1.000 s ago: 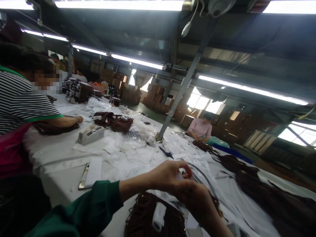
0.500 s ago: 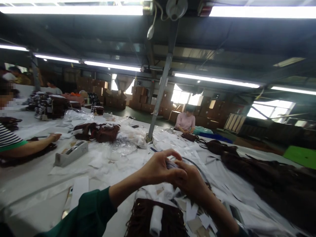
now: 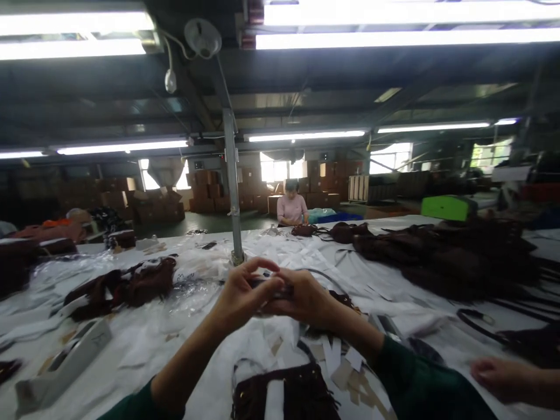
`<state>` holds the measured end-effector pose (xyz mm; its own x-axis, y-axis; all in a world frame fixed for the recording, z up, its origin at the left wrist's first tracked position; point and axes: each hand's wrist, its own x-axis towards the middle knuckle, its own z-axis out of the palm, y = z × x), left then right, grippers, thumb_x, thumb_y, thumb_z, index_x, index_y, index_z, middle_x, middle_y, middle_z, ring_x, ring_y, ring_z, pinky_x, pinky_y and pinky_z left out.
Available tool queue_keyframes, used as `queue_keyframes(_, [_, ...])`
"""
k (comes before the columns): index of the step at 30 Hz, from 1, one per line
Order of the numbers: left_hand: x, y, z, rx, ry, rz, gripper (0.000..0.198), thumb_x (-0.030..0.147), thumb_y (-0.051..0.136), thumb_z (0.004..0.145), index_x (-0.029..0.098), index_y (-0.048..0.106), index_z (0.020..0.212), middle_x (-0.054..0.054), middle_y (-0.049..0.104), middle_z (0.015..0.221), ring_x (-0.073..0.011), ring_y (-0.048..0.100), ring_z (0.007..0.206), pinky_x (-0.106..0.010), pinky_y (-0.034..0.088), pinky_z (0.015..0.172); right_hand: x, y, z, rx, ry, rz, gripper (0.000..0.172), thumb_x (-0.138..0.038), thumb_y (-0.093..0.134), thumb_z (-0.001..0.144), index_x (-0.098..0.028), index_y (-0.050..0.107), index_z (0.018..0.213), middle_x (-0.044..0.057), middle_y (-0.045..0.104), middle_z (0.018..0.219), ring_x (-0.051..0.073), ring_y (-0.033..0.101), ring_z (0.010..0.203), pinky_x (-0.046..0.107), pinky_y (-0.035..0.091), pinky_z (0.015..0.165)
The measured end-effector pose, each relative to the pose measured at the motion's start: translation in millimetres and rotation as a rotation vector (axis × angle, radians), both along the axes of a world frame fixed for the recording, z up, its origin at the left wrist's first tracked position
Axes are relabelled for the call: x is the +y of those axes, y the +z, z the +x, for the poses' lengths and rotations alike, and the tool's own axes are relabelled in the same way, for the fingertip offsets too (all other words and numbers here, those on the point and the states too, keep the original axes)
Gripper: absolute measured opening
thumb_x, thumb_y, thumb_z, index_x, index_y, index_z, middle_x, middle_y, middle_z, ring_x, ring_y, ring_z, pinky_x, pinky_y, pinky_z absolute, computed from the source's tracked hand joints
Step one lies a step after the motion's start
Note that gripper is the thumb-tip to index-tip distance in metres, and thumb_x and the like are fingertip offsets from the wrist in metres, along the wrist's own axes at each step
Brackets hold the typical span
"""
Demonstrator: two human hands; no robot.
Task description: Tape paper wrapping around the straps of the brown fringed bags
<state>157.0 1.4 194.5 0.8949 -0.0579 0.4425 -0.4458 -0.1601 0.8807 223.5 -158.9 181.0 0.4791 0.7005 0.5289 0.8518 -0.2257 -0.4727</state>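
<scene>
My left hand and my right hand meet above the table in front of me. Both are closed, fingertips together around something small and greyish that I cannot make out. Below them, at the bottom edge, lies a dark brown fringed bag with small gold studs. A strip of white wrapping runs over its middle. Part of a dark strap curves out behind my right hand. Small paper and card pieces are scattered beside the bag.
A tape dispenser stands at the left, near a brown fringed bag and clear plastic. Dark brown bags are heaped at the right. Another person's hand reaches in at lower right. A metal post rises ahead; a person in pink sits beyond.
My view has turned right and levelled, so the post and tape dispenser sit further left. Another person's hand now shows at lower right. My hands stay together.
</scene>
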Motion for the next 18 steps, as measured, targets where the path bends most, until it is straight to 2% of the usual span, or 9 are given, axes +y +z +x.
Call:
queue_keyframes(3, [-4.4,-0.4,13.6,-0.068,0.108,-0.397,0.039,0.049,0.071,0.073,0.018,0.053,0.089,0.006,0.051,0.056,-0.0063,0.044,0.042,-0.015,0.034,0.041,-2.8,10.7,8.1,0.119,0.080,0.124,0.028,-0.041,0.069,0.078,-0.015,0.061,0.086,-0.004,0.056,0.071,0.010,0.050,0.062,0.018,0.038,0.056])
queue_keyframes(5, [-3.1,-4.9,21.7,-0.073,0.125,-0.494,0.042,0.051,0.072,0.071,0.020,0.050,0.088,0.008,0.051,0.057,-0.0059,0.045,0.041,-0.015,0.035,0.041,-7.0,9.7,15.0,0.100,0.083,0.112,0.025,-0.039,0.065,0.082,-0.015,0.060,0.082,-0.005,0.052,0.066,0.009,0.046,0.058,0.018,0.036,0.054])
queue_keyframes(7, [-0.6,-9.7,26.0,0.001,0.081,-0.346,0.044,0.054,0.070,0.072,0.019,0.052,0.092,0.006,0.054,0.056,-0.0070,0.047,0.042,-0.015,0.036,0.043,-12.3,3.2,21.9,0.030,0.027,0.020,0.022,-0.037,0.064,0.082,-0.015,0.062,0.080,-0.005,0.052,0.062,0.009,0.046,0.055,0.018,0.034,0.053])
queue_keyframes(11, [-3.0,-13.3,26.3,0.177,-0.049,0.166,0.046,0.053,0.070,0.071,0.014,0.061,0.095,0.000,0.061,0.056,-0.0111,0.053,0.047,-0.017,0.035,0.044,-19.1,-12.4,30.8,-0.132,-0.083,-0.204,0.022,-0.038,0.070,0.077,-0.016,0.067,0.078,-0.003,0.056,0.058,0.012,0.050,0.055,0.021,0.029,0.051])
queue_keyframes(13, [-8.8,-13.6,27.2,0.179,-0.064,0.186,0.044,0.049,0.073,0.071,0.014,0.062,0.094,0.000,0.062,0.058,-0.0108,0.053,0.048,-0.017,0.034,0.044,-19.5,-16.5,32.8,-0.097,-0.055,-0.170,0.022,-0.037,0.072,0.074,-0.016,0.067,0.080,-0.003,0.057,0.060,0.012,0.052,0.058,0.020,0.031,0.052])
queue_keyframes(14, [-12.0,-14.4,28.7,0.171,-0.051,0.122,0.043,0.048,0.073,0.071,0.014,0.061,0.095,0.001,0.061,0.058,-0.0100,0.051,0.046,-0.017,0.034,0.044,-19.5,-17.7,33.6,-0.043,-0.023,-0.113,0.023,-0.037,0.073,0.074,-0.016,0.067,0.081,-0.003,0.057,0.062,0.012,0.052,0.060,0.019,0.032,0.052])
queue_keyframes(18, [-20.9,-25.4,39.6,0.094,0.074,-0.330,0.042,0.050,0.071,0.072,0.021,0.051,0.094,0.008,0.055,0.055,-0.0069,0.046,0.040,-0.016,0.037,0.044,-22.5,-23.1,36.3,0.236,0.108,0.090,0.031,-0.043,0.070,0.076,-0.014,0.063,0.082,-0.005,0.053,0.065,0.009,0.049,0.059,0.016,0.036,0.051])
